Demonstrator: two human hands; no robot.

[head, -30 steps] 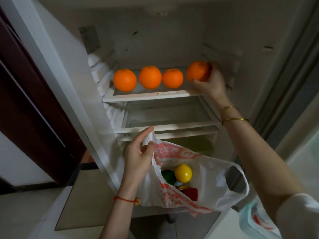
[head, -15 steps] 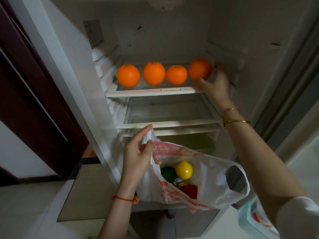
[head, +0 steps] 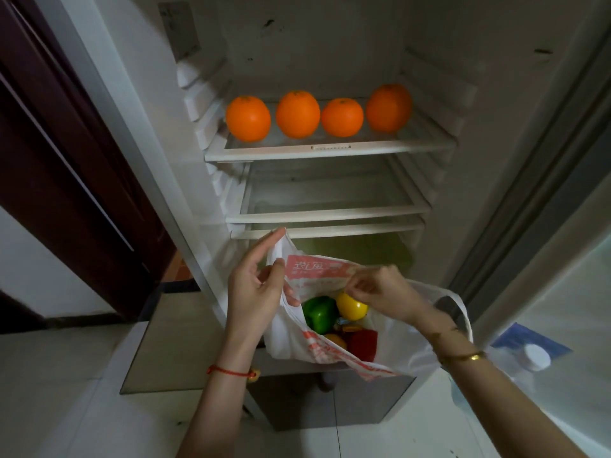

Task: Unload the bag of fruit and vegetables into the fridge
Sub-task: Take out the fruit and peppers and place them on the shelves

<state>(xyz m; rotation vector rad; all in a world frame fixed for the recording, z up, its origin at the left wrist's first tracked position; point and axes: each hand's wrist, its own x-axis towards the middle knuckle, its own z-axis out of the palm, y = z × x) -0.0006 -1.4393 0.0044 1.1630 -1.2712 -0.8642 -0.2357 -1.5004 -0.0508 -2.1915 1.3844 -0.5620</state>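
Several oranges [head: 297,114] stand in a row on the fridge's upper shelf [head: 330,150]. Below it, a white plastic bag [head: 396,345] with red print hangs open in front of the lower shelves. Inside lie a green pepper [head: 319,312], a yellow fruit [head: 353,307], a red item [head: 363,342] and something orange [head: 335,340]. My left hand [head: 254,285] pinches the bag's left rim and holds it up. My right hand [head: 380,289] is at the bag's mouth, fingers curled right over the yellow fruit; whether they grip it is unclear.
Two glass shelves [head: 327,214] sit under the oranges with nothing on them. The open fridge door [head: 562,259] stands at the right, with a white-capped bottle [head: 537,357] in its rack. A dark wooden door [head: 66,160] is at the left. The lower compartment [head: 330,401] is shut.
My right hand let go of the rightmost orange on the upper shelf and came down to the bag's mouth. My left hand kept hold of the bag's rim.
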